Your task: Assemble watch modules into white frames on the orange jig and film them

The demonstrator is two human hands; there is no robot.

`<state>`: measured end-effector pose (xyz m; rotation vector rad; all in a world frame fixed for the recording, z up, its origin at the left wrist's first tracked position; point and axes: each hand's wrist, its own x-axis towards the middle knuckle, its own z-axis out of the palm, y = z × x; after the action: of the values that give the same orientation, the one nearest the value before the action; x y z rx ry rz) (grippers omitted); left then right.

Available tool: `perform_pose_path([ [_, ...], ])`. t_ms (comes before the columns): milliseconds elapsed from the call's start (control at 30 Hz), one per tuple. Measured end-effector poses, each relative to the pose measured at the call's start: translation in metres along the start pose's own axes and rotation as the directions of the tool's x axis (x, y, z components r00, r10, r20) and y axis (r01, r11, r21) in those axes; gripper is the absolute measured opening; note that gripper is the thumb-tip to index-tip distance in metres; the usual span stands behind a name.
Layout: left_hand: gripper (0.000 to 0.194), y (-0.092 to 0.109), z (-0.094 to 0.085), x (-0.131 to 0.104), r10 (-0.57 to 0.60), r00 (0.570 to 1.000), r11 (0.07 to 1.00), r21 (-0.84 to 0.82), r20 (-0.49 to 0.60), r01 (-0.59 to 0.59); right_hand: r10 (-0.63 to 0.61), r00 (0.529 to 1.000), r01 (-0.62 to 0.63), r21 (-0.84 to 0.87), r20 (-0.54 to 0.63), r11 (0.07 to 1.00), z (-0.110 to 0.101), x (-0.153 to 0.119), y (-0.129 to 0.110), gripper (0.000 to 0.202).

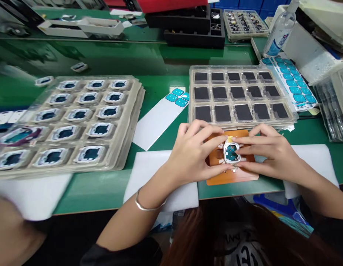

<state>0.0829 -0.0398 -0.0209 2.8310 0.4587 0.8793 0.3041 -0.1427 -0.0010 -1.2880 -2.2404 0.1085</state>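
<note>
A small white square frame with a teal inside (231,153) lies on an orange plate (232,179) at the table's front edge. My left hand (197,155) comes in from the left, its thumb and fingertips at the frame's left, upper and lower sides. From the right, my right hand (267,153) has its fingertips on the frame's right and upper edge. Both hands have bent fingers closed in on the frame. A small yellow piece (230,139) shows at the frame's top, between the fingertips.
Stacked clear trays of white frames (129,147) stand left. A tray of dark squares (227,88) is behind my hands. Teal sticker sheets (295,83), a spray bottle (279,33) and a white strip (157,120) lie around. Another person's arm (13,232) is at lower left.
</note>
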Motion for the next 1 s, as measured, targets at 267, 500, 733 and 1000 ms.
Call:
perform_pose_path([
  [267,0.046,-0.0009,-0.0007,0.0,-0.007,0.998,0.999,-0.033,0.059,0.009,-0.001,0.999,0.001,-0.002,0.054,1.0,-0.0013,0.0003,0.0025,0.014],
  [500,0.044,-0.0014,-0.0004,0.0004,0.016,0.999,1.0,-0.019,0.051,-0.015,0.006,0.999,-0.006,-0.011,0.038,1.0,0.0,-0.0007,0.0013,0.014],
  [733,0.041,-0.0006,-0.0008,-0.0005,0.035,0.998,0.999,0.005,0.056,-0.035,0.032,0.996,-0.031,-0.01,0.078,0.999,0.0008,-0.0013,0.0011,0.017],
  [1000,0.037,-0.0018,0.0058,0.0018,0.001,1.0,0.982,-0.191,0.027,0.004,-0.023,0.997,0.02,0.028,0.077,0.999,0.0007,0.0016,0.0067,0.012],
])
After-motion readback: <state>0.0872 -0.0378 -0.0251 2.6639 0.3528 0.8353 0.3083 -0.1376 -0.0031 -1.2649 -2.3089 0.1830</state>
